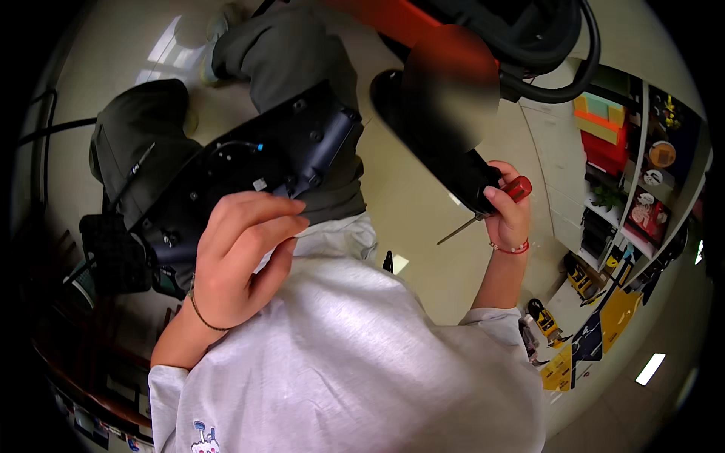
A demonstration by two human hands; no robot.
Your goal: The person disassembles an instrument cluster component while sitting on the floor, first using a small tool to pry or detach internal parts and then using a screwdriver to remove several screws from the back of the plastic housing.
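My right hand [507,208] grips a screwdriver with a red handle [517,188]; its thin metal shaft [458,229] points down-left. The same hand also holds the lower end of a long, black, rounded part [430,143], whose middle lies behind a blurred patch. Across my lap rests a black plastic panel [249,162] with screw posts, clips and a small blue-ended wire [259,147]. Just over the panel's near edge is my left hand [245,249], its fingers loosely bent and the thumb a little apart. I see nothing in it.
A red and black machine [529,38] with a curved black bar stands ahead at the upper right. Shelves [638,166] with folders, a plant and boxes line the right side. Yellow-and-black tools [547,321] lie below them. A dark chair-like frame is at the left.
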